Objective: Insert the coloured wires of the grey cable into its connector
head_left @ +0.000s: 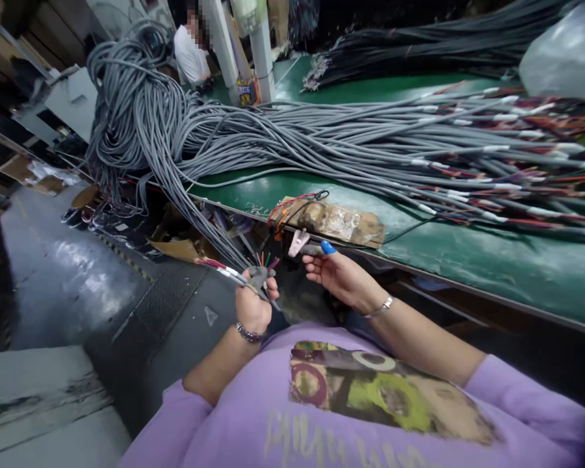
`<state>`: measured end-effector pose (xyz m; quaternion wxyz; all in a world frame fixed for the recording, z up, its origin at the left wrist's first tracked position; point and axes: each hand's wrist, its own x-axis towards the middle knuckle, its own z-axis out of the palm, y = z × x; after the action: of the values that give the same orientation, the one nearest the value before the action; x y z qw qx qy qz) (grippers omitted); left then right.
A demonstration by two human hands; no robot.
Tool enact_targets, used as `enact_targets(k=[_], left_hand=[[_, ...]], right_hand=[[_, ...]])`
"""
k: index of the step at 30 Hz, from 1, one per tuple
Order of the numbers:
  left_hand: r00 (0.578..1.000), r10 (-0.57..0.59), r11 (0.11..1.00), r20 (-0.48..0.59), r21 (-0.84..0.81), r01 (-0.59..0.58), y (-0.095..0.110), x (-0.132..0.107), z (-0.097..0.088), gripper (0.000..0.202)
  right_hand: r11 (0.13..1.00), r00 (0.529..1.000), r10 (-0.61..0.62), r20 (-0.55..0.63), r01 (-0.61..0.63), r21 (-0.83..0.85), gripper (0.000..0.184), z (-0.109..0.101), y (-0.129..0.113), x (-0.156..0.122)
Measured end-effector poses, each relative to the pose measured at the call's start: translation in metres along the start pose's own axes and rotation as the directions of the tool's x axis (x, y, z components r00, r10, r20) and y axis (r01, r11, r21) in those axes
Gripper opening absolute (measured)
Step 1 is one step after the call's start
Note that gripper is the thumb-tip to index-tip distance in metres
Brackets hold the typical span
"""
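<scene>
Your left hand (253, 305) is clenched around the end of a grey cable (227, 250), just below the table edge; the stripped coloured wires (266, 260) fan upward out of the top of your fist. The cable runs up and to the left from your grip into the big grey cable bundle (141, 123) that spills over the end of the green table (492, 260) and stretches away across it to the right.

Your right hand (338, 273) sits just beside the left, palm up and fingers half curled — it pinches a small pinkish clip-like tool (299, 244) between thumb and forefinger, and a blue cap (328, 247) covers one fingertip. The tool is close to the fanned wires but not touching them.

On the table edge directly above your hands lies a taped cardboard pad (341, 221) with a few red and black wires looped over it. Farther back — beyond the bundle — a person in a white shirt (191, 55) stands near a white post (263, 52). A heap of black cables (419, 49) lies across the far side of the table.
</scene>
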<state>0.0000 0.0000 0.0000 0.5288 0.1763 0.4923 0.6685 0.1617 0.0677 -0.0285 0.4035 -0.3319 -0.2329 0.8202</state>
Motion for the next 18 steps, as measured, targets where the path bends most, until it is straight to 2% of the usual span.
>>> enact_targets(k=[3,4,5,6,8,9,10,11,12,13,15,16,18], left_hand=[[1.0,0.018,0.999,-0.024,-0.034,-0.018,0.011,-0.003,-0.01,0.03],[1.0,0.015,0.999,-0.027,-0.038,-0.016,0.014,-0.004,-0.014,0.03],[0.999,0.015,0.999,-0.032,-0.04,-0.016,0.016,-0.006,-0.016,0.03],[0.999,0.013,0.999,-0.035,-0.041,-0.015,0.017,-0.008,-0.019,0.029],[0.998,0.019,0.999,-0.054,-0.041,-0.021,0.019,-0.012,-0.023,0.028],[0.998,0.022,0.999,-0.062,-0.041,-0.025,0.019,-0.014,-0.024,0.027],[0.997,0.028,0.999,-0.069,-0.042,-0.031,0.018,-0.016,-0.024,0.026],[0.997,0.034,0.998,-0.074,-0.041,-0.037,0.018,-0.018,-0.024,0.025],[0.996,0.04,0.998,-0.078,-0.04,-0.043,0.017,-0.02,-0.024,0.024],[0.996,0.047,0.998,-0.08,-0.038,-0.051,0.016,-0.022,-0.024,0.024],[0.995,0.065,0.997,-0.08,-0.034,-0.068,0.014,-0.026,-0.022,0.024],[0.994,0.075,0.996,-0.08,-0.032,-0.078,0.013,-0.028,-0.021,0.024],[0.993,0.092,0.995,-0.074,-0.033,-0.095,0.011,-0.03,-0.02,0.023]], right_hand=[[0.954,0.983,-0.181,0.007,0.178,-0.242,0.026,-0.001,-0.006,-0.022],[0.895,0.959,-0.283,0.031,0.276,-0.35,0.025,-0.001,-0.011,-0.032],[0.796,0.913,-0.4,0.072,0.386,-0.466,0.024,-0.001,-0.018,-0.041],[0.666,0.852,-0.508,0.126,0.481,-0.57,0.022,-0.002,-0.026,-0.051],[0.313,0.668,-0.708,0.228,0.587,-0.746,0.018,-0.007,-0.045,-0.066],[0.122,0.554,-0.783,0.283,0.583,-0.803,0.017,-0.013,-0.055,-0.071],[-0.019,0.466,-0.824,0.323,0.546,-0.838,0.017,-0.02,-0.064,-0.073],[-0.103,0.424,-0.841,0.335,0.483,-0.869,0.02,-0.027,-0.072,-0.073],[-0.139,0.43,-0.84,0.33,0.418,-0.898,0.023,-0.036,-0.078,-0.07],[-0.133,0.463,-0.835,0.298,0.354,-0.925,0.025,-0.044,-0.083,-0.067],[-0.03,0.578,-0.789,0.209,0.304,-0.952,0.025,-0.057,-0.089,-0.059],[0.04,0.589,-0.789,0.173,0.331,-0.943,0.026,-0.061,-0.09,-0.056],[0.126,0.614,-0.777,0.136,0.364,-0.923,0.027,-0.065,-0.09,-0.053]])
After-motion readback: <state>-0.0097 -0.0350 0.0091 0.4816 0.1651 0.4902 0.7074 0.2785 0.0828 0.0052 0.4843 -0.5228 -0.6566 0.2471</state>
